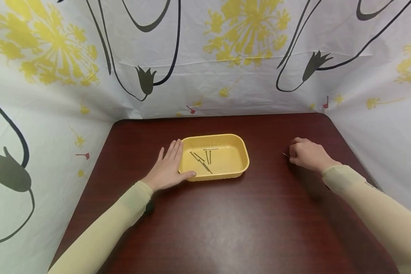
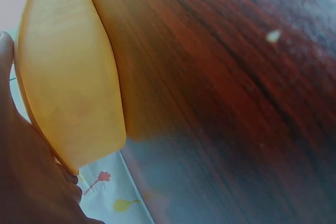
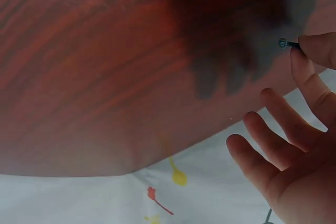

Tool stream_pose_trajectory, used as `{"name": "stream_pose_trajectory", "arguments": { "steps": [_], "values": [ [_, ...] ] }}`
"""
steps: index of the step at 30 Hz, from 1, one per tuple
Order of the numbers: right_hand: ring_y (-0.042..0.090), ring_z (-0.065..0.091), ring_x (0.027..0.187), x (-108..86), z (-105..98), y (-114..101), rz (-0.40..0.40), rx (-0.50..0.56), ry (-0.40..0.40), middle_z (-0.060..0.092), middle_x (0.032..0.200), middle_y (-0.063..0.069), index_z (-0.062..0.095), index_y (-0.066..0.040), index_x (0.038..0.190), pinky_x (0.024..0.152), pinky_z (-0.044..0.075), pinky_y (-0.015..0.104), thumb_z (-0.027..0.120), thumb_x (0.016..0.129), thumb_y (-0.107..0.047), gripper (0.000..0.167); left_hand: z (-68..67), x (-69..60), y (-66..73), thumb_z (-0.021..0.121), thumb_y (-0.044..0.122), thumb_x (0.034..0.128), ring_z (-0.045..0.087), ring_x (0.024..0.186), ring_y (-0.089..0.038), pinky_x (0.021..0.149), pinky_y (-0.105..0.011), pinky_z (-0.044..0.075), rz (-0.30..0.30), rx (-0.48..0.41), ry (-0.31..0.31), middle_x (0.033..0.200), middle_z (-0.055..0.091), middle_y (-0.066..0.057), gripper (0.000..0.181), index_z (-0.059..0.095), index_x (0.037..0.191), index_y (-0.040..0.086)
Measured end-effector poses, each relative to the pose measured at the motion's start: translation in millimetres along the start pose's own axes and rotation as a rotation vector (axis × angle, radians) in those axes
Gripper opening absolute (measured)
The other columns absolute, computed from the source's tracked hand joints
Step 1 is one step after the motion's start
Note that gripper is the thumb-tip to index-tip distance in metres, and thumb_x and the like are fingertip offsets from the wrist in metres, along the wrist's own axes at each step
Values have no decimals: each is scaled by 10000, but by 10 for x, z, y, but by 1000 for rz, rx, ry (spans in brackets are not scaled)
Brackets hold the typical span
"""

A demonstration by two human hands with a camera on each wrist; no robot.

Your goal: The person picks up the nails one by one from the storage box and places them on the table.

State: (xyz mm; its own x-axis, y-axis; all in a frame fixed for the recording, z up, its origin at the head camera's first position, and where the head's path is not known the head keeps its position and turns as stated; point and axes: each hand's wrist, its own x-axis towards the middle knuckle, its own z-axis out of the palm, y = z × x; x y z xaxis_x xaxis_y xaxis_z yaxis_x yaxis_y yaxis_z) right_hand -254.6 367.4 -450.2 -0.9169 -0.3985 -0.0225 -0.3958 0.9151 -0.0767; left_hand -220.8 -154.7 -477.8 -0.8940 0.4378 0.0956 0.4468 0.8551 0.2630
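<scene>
A yellow plastic tray (image 1: 231, 160) sits at the middle of the table, with several dark nails (image 1: 210, 157) lying loose inside it. My left hand (image 1: 167, 168) rests on the tray's left end, fingers straight along the rim and thumb over the front edge. In the left wrist view the tray's outer wall (image 2: 73, 77) shows beside that hand. Well to the right of the tray, my right hand (image 1: 307, 154) pinches a single nail (image 3: 283, 43) between thumb and index finger. Its flat head sticks out past the fingertips, while the other fingers are loosely bent.
The dark red-brown wooden table (image 1: 219, 217) has rounded far corners. White cloth (image 1: 191, 49) printed with yellow flowers and dark tulips hangs along its back and both sides. The right hand is near the table's right edge.
</scene>
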Motion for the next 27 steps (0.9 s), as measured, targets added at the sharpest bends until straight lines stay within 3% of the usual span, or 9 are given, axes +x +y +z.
{"name": "stream_pose_trajectory", "arguments": {
  "steps": [13,22,27],
  "values": [
    [311,586,912,-60,175,95,15,5,37,597,1046,85,668,-185,757,592,501,488,770,803,-171,113,-17,1,11,520,800,846,-74,1535,-220,1189,-572,25,-12,5,-30,1684,-45,-91,1195,-21,1610,57],
    [364,592,1012,-69,116,80,9,0,17,599,1126,124,708,-174,801,619,517,521,775,823,-188,72,-9,0,13,529,790,849,-86,1533,-206,1192,-559,14,-15,-5,-31,1684,-3,-119,1186,-16,1611,63],
    [319,589,957,-45,41,60,12,1,42,587,1105,101,681,-205,770,580,505,488,739,831,-197,85,-27,2,12,477,835,836,-83,1534,-221,1191,-561,16,-14,9,-42,1683,-63,-86,1204,-28,1609,63]
  ]
}}
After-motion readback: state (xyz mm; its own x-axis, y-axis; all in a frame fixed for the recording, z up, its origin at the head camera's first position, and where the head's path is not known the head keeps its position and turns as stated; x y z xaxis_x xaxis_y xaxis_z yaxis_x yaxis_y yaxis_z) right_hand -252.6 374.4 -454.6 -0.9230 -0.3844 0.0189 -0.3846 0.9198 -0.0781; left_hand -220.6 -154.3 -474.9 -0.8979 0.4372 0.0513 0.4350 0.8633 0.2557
